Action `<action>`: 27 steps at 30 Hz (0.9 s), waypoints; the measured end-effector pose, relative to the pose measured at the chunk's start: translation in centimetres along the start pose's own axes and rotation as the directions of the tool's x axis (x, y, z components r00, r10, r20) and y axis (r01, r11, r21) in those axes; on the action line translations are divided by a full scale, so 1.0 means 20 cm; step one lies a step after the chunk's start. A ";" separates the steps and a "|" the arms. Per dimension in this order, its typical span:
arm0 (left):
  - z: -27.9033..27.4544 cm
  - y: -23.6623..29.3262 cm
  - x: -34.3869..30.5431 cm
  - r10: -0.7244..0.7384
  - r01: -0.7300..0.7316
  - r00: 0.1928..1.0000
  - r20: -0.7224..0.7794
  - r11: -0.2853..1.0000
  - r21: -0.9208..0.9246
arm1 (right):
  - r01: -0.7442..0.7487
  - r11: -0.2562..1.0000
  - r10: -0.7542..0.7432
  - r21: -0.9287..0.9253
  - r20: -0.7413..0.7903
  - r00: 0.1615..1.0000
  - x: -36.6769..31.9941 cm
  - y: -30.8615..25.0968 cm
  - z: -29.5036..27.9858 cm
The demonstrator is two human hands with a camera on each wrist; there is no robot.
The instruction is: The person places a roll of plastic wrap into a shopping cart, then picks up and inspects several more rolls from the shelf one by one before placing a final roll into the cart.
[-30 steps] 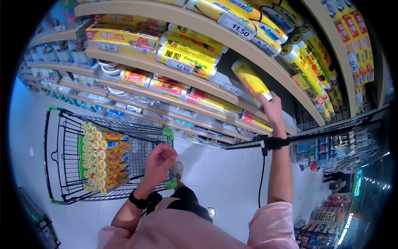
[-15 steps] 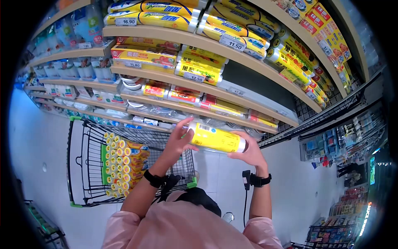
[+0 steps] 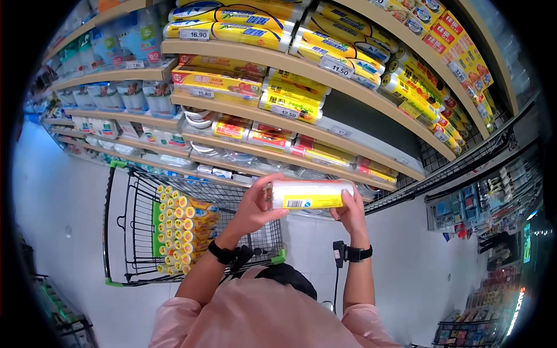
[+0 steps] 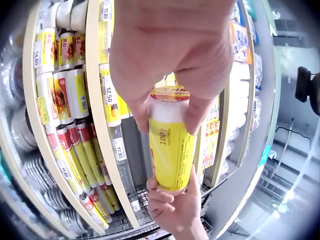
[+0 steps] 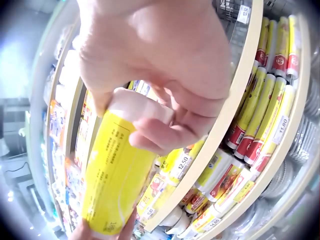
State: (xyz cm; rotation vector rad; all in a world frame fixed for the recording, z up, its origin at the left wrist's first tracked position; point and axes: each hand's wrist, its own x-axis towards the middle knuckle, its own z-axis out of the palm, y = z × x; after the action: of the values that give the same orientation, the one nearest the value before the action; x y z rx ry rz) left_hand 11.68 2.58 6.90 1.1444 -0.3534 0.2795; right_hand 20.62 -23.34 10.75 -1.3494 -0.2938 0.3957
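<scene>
Both hands hold a white roll with a yellow label, apparently plastic bags, level in front of the body. The left hand grips its left end, thumb below and fingers above. At the other end the right hand grips the roll, thumb on the label side. In the left wrist view the roll shows "100" printed on the yellow wrap, with the right hand at its far end. Small print covers the label in the right wrist view, where the right fingers curl round the near white end.
A black wire shopping cart with green corners stands at the left, holding several stacked yellow rolls. Shelves with a wooden-coloured edge run across the front, carrying yellow rolls and boxes behind price tags.
The right hand has brought the roll from the shelf to in front of the body. The left hand has taken its other end. Since half a second ago, the roll has turned, showing more white.
</scene>
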 end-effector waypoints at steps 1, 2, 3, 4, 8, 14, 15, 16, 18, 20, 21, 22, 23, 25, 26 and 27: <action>0.01 0.02 0.00 -0.039 0.034 0.996 -0.079 0.997 -0.072 | 0.056 0.997 -0.056 0.047 0.004 0.998 0.00 0.00 0.01; 0.00 0.04 -0.01 -0.127 0.120 0.988 -0.090 0.990 -0.077 | 0.115 0.989 -0.116 0.096 0.004 0.993 -0.01 -0.01 0.03; -0.02 0.06 -0.01 -0.212 0.205 0.972 -0.100 0.975 -0.082 | 0.107 0.984 -0.111 0.140 0.020 0.994 -0.02 -0.02 0.03; -0.03 0.08 -0.01 -0.298 0.290 0.948 -0.108 0.953 -0.089 | 0.112 0.985 -0.119 0.135 0.048 0.992 -0.03 -0.01 0.04; -0.05 0.07 -0.04 -0.338 0.319 0.924 -0.179 0.939 -0.127 | 0.114 0.986 -0.125 0.120 0.094 0.988 -0.07 0.01 0.03; -0.03 0.08 -0.05 -0.179 0.172 0.974 -0.136 0.983 -0.061 | 0.075 0.978 -0.084 0.193 0.041 0.996 -0.05 0.04 0.02; -0.03 0.08 -0.06 -0.163 0.157 0.979 -0.119 0.986 -0.055 | 0.085 0.987 -0.094 0.137 0.059 0.994 -0.05 0.03 0.01; -0.03 0.08 -0.06 -0.146 0.141 0.984 -0.101 0.989 -0.050 | 0.065 0.989 -0.071 0.129 0.041 0.997 -0.04 0.03 0.00; -0.04 0.06 -0.06 -0.084 0.080 0.994 -0.070 0.995 -0.054 | 0.026 0.993 -0.026 0.111 0.002 1.000 -0.05 0.02 0.00; -0.04 0.03 -0.06 -0.028 0.026 0.999 -0.035 0.998 -0.054 | -0.022 0.990 0.016 0.143 0.042 0.999 -0.05 0.00 -0.01; -0.04 0.03 -0.06 -0.004 0.004 1.000 -0.016 0.999 -0.049 | -0.046 0.987 0.037 0.157 0.063 0.997 -0.06 0.00 -0.02; -0.04 0.02 -0.06 0.019 -0.019 1.000 0.004 0.999 -0.046 | -0.023 0.987 0.013 0.157 0.064 0.998 -0.06 -0.01 -0.02; -0.03 0.01 -0.06 0.028 -0.029 0.999 -0.018 0.998 -0.062 | 0.000 0.988 -0.010 0.157 0.064 0.998 -0.06 0.00 -0.02; -0.02 0.01 -0.06 0.044 -0.050 0.997 -0.065 0.994 -0.092 | 0.047 0.986 -0.058 0.160 0.065 0.996 -0.07 0.00 -0.01; -0.01 0.02 -0.06 0.001 -0.011 0.996 -0.089 0.994 -0.107 | 0.073 0.984 -0.085 0.161 0.066 0.994 -0.07 -0.01 0.01; 0.00 0.04 -0.06 -0.043 0.029 0.993 -0.113 0.992 -0.122 | 0.097 0.982 -0.109 0.163 0.066 0.992 -0.08 -0.01 0.01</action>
State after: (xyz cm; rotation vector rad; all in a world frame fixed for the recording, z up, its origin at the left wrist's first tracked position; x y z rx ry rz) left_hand 10.24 2.79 7.11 1.0104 -0.2443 0.2877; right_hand 19.04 -23.86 11.11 -1.1588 -0.3847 0.3753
